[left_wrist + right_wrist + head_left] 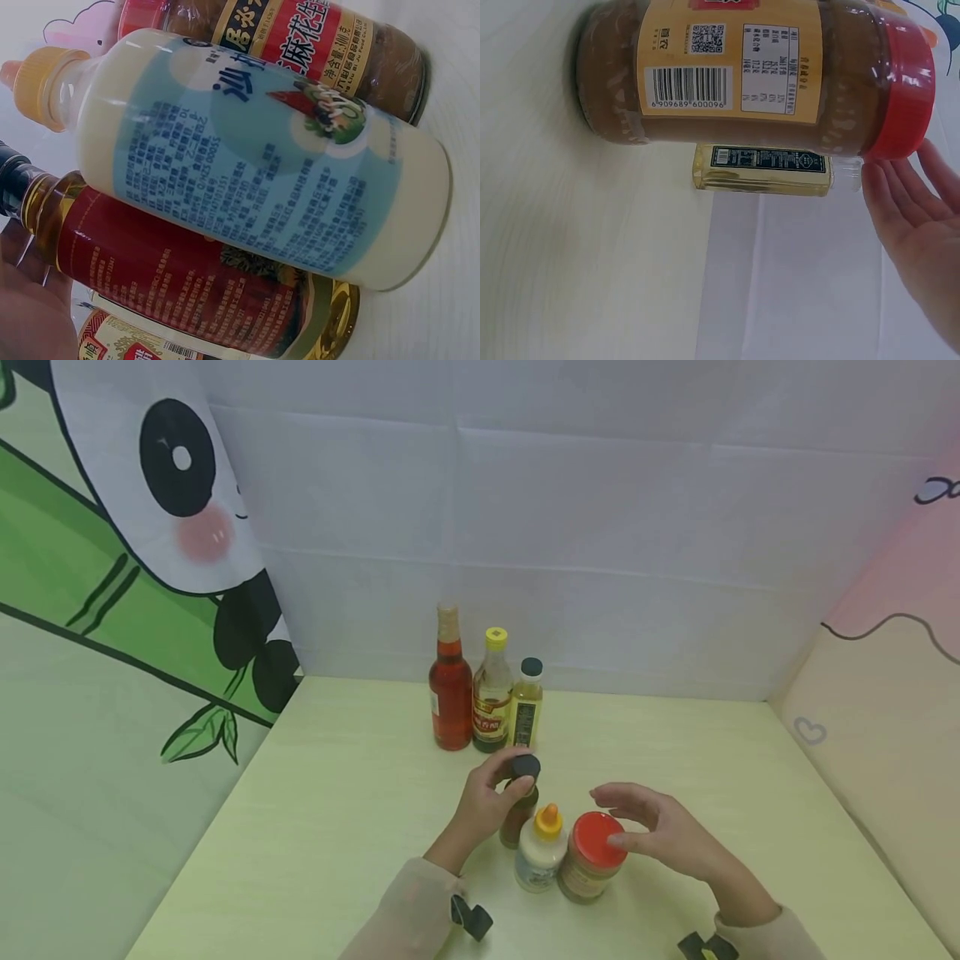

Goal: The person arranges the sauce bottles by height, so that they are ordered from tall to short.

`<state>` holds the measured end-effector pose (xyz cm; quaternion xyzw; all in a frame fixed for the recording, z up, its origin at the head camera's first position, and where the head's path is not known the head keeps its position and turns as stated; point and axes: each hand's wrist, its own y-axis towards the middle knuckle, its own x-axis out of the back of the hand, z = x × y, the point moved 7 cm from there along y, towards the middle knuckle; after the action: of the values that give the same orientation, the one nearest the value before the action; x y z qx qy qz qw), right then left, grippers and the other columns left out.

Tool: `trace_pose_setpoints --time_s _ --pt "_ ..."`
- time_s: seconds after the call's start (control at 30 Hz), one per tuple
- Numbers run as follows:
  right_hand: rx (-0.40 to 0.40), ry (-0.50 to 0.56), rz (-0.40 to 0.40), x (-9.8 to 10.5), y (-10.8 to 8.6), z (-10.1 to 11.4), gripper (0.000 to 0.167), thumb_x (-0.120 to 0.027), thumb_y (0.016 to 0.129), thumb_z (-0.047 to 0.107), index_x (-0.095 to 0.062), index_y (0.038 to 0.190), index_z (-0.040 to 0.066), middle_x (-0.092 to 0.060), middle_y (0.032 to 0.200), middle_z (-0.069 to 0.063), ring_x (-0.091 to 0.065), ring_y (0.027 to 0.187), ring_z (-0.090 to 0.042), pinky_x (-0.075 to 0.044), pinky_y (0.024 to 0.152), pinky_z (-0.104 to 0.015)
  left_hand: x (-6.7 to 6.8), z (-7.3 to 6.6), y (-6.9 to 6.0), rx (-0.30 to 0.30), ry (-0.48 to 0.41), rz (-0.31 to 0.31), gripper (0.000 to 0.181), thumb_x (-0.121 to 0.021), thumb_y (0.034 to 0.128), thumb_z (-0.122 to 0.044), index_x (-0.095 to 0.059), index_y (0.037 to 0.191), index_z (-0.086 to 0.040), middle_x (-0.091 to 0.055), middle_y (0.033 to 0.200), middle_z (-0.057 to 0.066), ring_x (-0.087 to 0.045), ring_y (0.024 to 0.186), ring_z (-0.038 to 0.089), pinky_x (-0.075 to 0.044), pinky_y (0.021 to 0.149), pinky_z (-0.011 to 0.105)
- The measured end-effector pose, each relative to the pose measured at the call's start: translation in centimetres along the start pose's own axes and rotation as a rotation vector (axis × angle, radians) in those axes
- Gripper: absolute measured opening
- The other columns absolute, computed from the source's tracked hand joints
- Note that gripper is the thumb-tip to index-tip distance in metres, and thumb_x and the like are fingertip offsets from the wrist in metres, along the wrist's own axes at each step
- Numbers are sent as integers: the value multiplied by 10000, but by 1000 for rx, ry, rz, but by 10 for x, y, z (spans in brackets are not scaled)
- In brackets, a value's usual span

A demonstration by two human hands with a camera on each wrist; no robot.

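Observation:
My left hand [486,803] has its thumb and fingers around the dark cap of a small oil bottle [516,823], whose red label and amber liquid show in the left wrist view. Nearer me stands a white salad dressing squeeze bottle [538,858] with an orange nozzle, upright. Right beside it is a jar of brown peanut spread [583,875] with a red lid [597,838]. At that lid's right side is my right hand [667,828], fingers spread and gently bent, thumb over the lid's edge. In the right wrist view its fingers [911,196] lie by the lid.
Behind the hands, a tall bottle of red liquid [452,706], a yellow-capped vinegar bottle [492,697] and a dark-capped bottle of yellow liquid [527,710] stand in a row. A pale cloth wall [637,527] rises behind the table [337,793]. Printed cloths hang at both sides.

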<state>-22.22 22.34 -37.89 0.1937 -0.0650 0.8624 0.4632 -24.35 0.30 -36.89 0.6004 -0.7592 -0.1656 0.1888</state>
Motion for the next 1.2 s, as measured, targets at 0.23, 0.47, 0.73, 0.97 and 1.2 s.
trace_pose_setpoints --time_s 0.23,0.47,0.73,0.97,1.2 --pt "9 5 17 -4 -3 -7 538 -720 877 82 -493 1352 -27 -543 1332 -174 -540 1192 -151 -430 970 -237 -1 1 0 1 -6 1 318 -584 888 59 -564 1204 92 -606 1171 268 -619 1030 267 -493 910 337" --pt "27 2 17 -9 -5 -9 528 -712 882 71 -497 1353 -28 -552 1331 -157 -511 1210 -93 -394 994 -231 -1 3 0 -4 1 6 316 -584 890 63 -553 1202 104 -597 1177 281 -620 1031 304 -493 916 448" --pt "43 -41 17 -11 -7 -14 559 -733 864 84 -503 1368 7 -562 1340 -78 -490 1229 -89 -370 1005 -228 -1 4 0 -27 2 5 319 -596 890 60 -544 1199 122 -595 1169 286 -625 1023 292 -497 909 338" --pt "69 -70 42 -13 -6 -15 597 -754 852 97 -493 1383 19 -562 1344 -61 -488 1238 -111 -356 1010 -244 -1 5 0 -26 -2 4 308 -592 892 66 -552 1195 105 -595 1171 287 -620 1020 286 -493 913 344" --pt "79 -93 60 -13 -5 -18 610 -762 855 130 -488 1391 34 -555 1348 -103 -482 1243 -114 -347 1013 -248 -1 6 0 -8 -2 4 308 -593 897 53 -556 1199 99 -596 1179 275 -618 1033 291 -489 926 413"
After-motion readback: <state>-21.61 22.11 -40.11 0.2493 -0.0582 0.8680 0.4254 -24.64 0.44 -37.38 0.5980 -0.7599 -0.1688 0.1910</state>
